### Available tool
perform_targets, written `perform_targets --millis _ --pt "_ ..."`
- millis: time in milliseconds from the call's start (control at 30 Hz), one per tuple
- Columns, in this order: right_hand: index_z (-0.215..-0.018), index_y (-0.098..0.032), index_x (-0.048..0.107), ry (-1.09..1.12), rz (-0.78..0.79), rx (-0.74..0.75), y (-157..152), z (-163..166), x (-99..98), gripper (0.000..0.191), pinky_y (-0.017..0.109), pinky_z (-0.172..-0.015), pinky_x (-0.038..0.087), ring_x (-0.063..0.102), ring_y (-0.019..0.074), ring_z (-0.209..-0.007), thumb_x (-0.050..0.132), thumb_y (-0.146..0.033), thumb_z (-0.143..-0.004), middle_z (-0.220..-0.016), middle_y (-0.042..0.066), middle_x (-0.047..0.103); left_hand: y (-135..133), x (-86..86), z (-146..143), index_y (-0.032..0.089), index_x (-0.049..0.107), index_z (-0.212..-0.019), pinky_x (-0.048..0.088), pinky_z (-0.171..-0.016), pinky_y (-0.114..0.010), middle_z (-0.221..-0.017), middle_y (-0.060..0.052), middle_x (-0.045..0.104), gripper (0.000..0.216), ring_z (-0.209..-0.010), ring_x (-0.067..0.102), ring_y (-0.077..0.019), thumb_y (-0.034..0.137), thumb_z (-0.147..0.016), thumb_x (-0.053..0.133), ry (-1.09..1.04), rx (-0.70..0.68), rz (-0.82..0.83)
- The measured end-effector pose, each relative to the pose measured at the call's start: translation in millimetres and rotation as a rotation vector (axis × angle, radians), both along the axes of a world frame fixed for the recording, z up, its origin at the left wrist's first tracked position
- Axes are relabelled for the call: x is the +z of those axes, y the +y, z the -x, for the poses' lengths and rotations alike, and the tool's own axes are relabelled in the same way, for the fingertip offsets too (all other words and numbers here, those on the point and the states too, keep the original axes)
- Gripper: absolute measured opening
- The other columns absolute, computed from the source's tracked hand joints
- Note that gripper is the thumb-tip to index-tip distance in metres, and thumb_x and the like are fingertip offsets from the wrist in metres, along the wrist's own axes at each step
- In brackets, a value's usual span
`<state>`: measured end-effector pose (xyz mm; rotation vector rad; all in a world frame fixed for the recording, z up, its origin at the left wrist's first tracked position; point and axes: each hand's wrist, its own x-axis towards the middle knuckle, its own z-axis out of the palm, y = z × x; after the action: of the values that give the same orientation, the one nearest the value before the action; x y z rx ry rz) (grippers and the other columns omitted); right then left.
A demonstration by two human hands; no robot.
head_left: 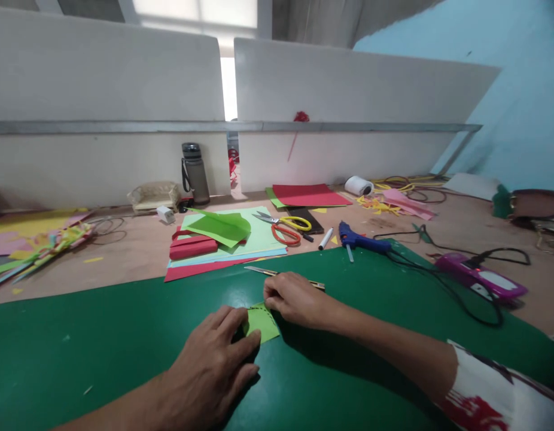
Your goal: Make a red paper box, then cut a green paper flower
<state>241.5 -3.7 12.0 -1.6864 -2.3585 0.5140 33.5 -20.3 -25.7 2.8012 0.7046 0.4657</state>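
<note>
A small light-green paper piece point(262, 322) with a dotted line along its top lies on the dark green cutting mat point(102, 341). My left hand point(214, 365) lies flat on the mat, its fingertips pressing the paper's left edge. My right hand point(292, 298) is closed at the paper's top right corner, pinching something I cannot make out. A metal ruler or blade point(263, 271) lies just behind my right hand.
Behind the mat lie stacked coloured papers point(227, 245), scissors point(286, 226), a white marker point(325, 238), a blue glue gun point(362, 241) with cable, and a purple device point(481, 276). A grey bottle point(195, 173) stands by the white partition. Paper scraps lie at the left.
</note>
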Motion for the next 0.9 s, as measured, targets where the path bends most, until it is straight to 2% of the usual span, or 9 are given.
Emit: perform_targets --millis 67,100,167,267,333,433,533,733,900 --pt "-0.073 -0.015 0.066 0.047 -0.023 0.004 -0.8 -1.9 -2.3 0.013 0.022 -0.057 0.032 0.057 0.0149 -0.066 0.054 -0.01 -0.077 -0.072 0.004 0.068 6.7 -2.6 0.8 0.022 0.05 -0.125 0.047 -0.084 -0.041 -0.119 -0.013 0.051 0.038 -0.103 0.051 -0.0249 0.026 -0.088 0.048 -0.215 0.12 0.042" --pt "-0.073 -0.015 0.065 0.073 -0.035 0.003 -0.9 -2.8 -3.2 0.013 0.022 -0.057 0.032 0.056 0.014 -0.065 0.054 -0.009 -0.077 -0.071 0.003 0.067 10.9 -2.0 -0.2 0.021 0.043 -0.132 0.047 -0.084 -0.039 -0.122 -0.013 0.051 0.046 -0.106 0.052 -0.0249 0.027 -0.086 0.05 -0.32 0.214 0.123" --pt "-0.073 -0.015 0.063 0.129 -0.06 -0.009 -0.5 -4.3 -3.8 0.014 0.021 -0.057 0.033 0.054 0.0129 -0.064 0.052 -0.008 -0.078 -0.071 0.003 0.065 19.5 3.3 -5.0 0.015 0.039 -0.135 0.05 -0.073 -0.033 -0.113 -0.013 0.058 0.056 -0.093 0.057 -0.0216 0.03 -0.083 0.053 -0.469 0.379 0.432" --pt "-0.073 -0.014 0.062 0.212 -0.09 -0.04 2.5 -5.9 -1.2 0.014 0.021 -0.057 0.034 0.052 0.0123 -0.062 0.051 -0.008 -0.078 -0.069 0.002 0.063 30.3 16.3 -16.7 0.01 0.055 -0.119 0.044 -0.056 -0.023 -0.088 -0.006 0.064 0.047 -0.067 0.055 -0.0136 0.032 -0.078 0.059 -0.504 0.453 0.91" --pt "-0.072 -0.014 0.061 0.262 -0.109 -0.054 5.8 -6.6 2.4 0.013 0.021 -0.058 0.034 0.052 0.0121 -0.062 0.05 -0.008 -0.078 -0.068 0.002 0.062 35.3 22.7 -23.8 0.01 0.063 -0.102 0.033 -0.047 -0.019 -0.072 -0.001 0.061 0.035 -0.051 0.044 -0.0075 0.032 -0.076 0.061 -0.513 0.483 1.091" --pt "-0.07 -0.014 0.059 0.324 -0.137 -0.062 11.2 -7.0 8.6 0.013 0.022 -0.057 0.033 0.05 0.0116 -0.06 0.051 -0.008 -0.078 -0.065 0.0 0.059 41.6 24.8 -29.4 0.01 0.064 -0.08 0.025 -0.043 -0.017 -0.061 0.002 0.054 0.024 -0.047 0.036 -0.0053 0.034 -0.075 0.063 -0.596 0.504 1.185" --pt "-0.067 -0.015 0.056 0.385 -0.152 -0.074 16.6 -6.7 12.2 0.014 0.022 -0.054 0.031 0.046 0.0105 -0.056 0.051 -0.007 -0.077 -0.059 -0.002 0.053 47.7 21.2 -28.9 0.011 0.06 -0.068 0.026 -0.043 -0.017 -0.058 0.002 0.05 0.028 -0.049 0.039 -0.0064 0.039 -0.075 0.064 -0.655 0.438 1.246" --pt "-0.063 -0.016 0.053 0.556 -0.042 -0.127 27.6 -7.0 2.7 0.013 0.022 -0.052 0.033 0.045 0.01 -0.054 0.052 -0.008 -0.073 -0.056 -0.004 0.05 54.2 15.1 -26.7 0.012 0.06 -0.068 0.033 -0.04 -0.017 -0.058 -0.002 0.056 0.03 -0.046 0.042 -0.0074 0.04 -0.069 0.069 -0.67 0.383 1.412" --pt "-0.071 -0.016 0.053 0.737 0.134 -0.176 34.2 -7.3 -3.5 0.01 0.021 -0.047 0.036 0.048 0.0097 -0.052 0.051 -0.023 -0.078 -0.059 -0.002 0.052 56.8 15.3 -26.9 0.012 0.064 -0.072 0.034 -0.04 -0.016 -0.063 -0.004 0.061 0.029 -0.052 0.051 -0.0094 0.038 -0.067 0.072 -0.796 0.374 1.413"
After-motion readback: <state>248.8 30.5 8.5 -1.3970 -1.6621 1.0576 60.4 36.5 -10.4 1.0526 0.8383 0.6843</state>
